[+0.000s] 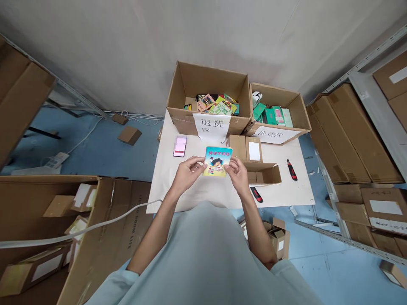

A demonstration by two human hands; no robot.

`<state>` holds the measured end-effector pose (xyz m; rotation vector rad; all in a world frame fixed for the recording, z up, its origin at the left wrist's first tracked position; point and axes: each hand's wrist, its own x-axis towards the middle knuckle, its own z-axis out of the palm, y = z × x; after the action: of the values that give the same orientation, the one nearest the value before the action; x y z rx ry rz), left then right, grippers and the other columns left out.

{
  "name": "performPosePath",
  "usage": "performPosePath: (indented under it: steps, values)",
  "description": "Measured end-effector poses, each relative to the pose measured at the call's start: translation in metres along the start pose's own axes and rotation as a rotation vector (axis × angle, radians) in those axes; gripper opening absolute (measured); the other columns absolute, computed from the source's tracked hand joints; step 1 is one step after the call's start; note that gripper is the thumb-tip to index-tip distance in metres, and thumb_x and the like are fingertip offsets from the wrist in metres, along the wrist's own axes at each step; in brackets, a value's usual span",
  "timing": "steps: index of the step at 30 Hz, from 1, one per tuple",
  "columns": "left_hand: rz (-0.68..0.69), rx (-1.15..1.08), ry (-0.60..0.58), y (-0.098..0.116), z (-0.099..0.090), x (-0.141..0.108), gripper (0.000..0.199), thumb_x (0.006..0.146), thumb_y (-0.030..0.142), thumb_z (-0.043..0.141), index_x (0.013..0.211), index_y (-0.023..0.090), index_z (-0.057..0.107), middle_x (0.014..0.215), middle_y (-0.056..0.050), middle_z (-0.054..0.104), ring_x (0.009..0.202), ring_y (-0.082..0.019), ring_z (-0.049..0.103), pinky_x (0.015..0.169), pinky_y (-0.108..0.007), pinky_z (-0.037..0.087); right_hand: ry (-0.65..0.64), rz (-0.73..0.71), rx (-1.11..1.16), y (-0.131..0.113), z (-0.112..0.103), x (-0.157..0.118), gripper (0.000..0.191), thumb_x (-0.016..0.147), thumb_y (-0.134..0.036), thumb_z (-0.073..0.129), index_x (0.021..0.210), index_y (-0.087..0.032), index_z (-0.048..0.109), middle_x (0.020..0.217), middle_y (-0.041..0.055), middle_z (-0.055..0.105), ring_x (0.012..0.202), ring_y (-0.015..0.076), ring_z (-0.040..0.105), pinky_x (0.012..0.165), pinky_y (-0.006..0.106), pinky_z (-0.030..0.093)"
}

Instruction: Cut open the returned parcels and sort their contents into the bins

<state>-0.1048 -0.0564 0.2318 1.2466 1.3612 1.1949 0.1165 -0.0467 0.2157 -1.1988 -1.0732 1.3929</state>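
A small book [218, 161] with a blue and yellow cartoon cover is held up in front of me over the white table [171, 190]. My left hand [190, 173] pinches its left edge, thumb on the front. On the opposite edge, my right hand [237, 173] grips it the same way. Just right of the book lies an opened cardboard box [271, 173], with closed small boxes [238, 146] behind it. A phone [180, 146] with a lit screen rests to the left.
Behind stand a large carton [208, 76] of booklets and another carton [302, 112] of green boxes, both with paper signs. Two red-black box cutters [291, 170] lie at the right. A big carton [124, 220] with parcels is at lower left; shelves [337, 195] hold boxes at right.
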Motion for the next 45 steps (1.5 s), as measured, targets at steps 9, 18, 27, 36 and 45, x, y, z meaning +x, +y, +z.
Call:
performPosePath:
  steps: [9, 18, 27, 36, 45]
  values:
    - [0.344, 0.226, 0.029, 0.037, -0.005, -0.017, 0.022, 0.098, 0.022, 0.064, 0.093, 0.026, 0.085, 0.114, -0.005, 0.081, 0.111, -0.022, 0.076, 0.103, -0.040, 0.062, -0.051, -0.196, -0.085, -0.039, 0.010, -0.023, 0.031, 0.100, -0.057, 0.075, 0.089, -0.029, 0.065, 0.144, 0.0119, 0.078, 0.158, 0.0276, 0.056, 0.133, 0.053, 0.042]
    - [0.130, 0.093, 0.057, 0.029, -0.002, -0.021, 0.021, 0.094, 0.043, 0.078, 0.099, 0.023, 0.073, 0.109, -0.007, 0.083, 0.100, -0.023, 0.079, 0.096, -0.040, 0.067, 0.052, -0.144, -0.072, -0.022, 0.006, -0.020, 0.040, 0.091, -0.051, 0.084, 0.118, -0.027, 0.066, 0.114, 0.0093, 0.082, 0.115, 0.0254, 0.079, 0.103, 0.041, 0.063]
    - [0.089, 0.254, -0.053, 0.024, -0.013, -0.021, 0.022, 0.101, 0.044, 0.069, 0.107, 0.025, 0.079, 0.112, -0.005, 0.080, 0.084, -0.018, 0.071, 0.074, -0.030, 0.056, -0.018, -0.006, -0.221, -0.019, -0.002, -0.026, 0.038, 0.094, -0.060, 0.079, 0.110, -0.026, 0.075, 0.107, 0.0050, 0.080, 0.071, 0.0144, 0.068, 0.056, 0.024, 0.054]
    - [0.025, 0.215, -0.075, 0.017, -0.020, -0.021, 0.026, 0.095, 0.036, 0.064, 0.110, 0.025, 0.082, 0.116, -0.007, 0.080, 0.095, -0.021, 0.073, 0.082, -0.033, 0.058, -0.111, -0.057, -0.357, -0.026, -0.010, -0.028, 0.035, 0.100, -0.039, 0.066, 0.128, -0.028, 0.084, 0.123, 0.0060, 0.085, 0.093, 0.0217, 0.081, 0.073, 0.031, 0.063]
    - [-0.083, 0.056, -0.014, 0.026, -0.012, -0.018, 0.045, 0.089, 0.066, 0.079, 0.092, 0.022, 0.076, 0.083, -0.004, 0.074, 0.074, -0.021, 0.072, 0.065, -0.031, 0.056, -0.052, -0.067, -0.304, -0.042, 0.005, -0.026, 0.038, 0.097, -0.061, 0.077, 0.090, -0.024, 0.081, 0.071, 0.0021, 0.080, 0.065, 0.0208, 0.076, 0.070, 0.034, 0.062]
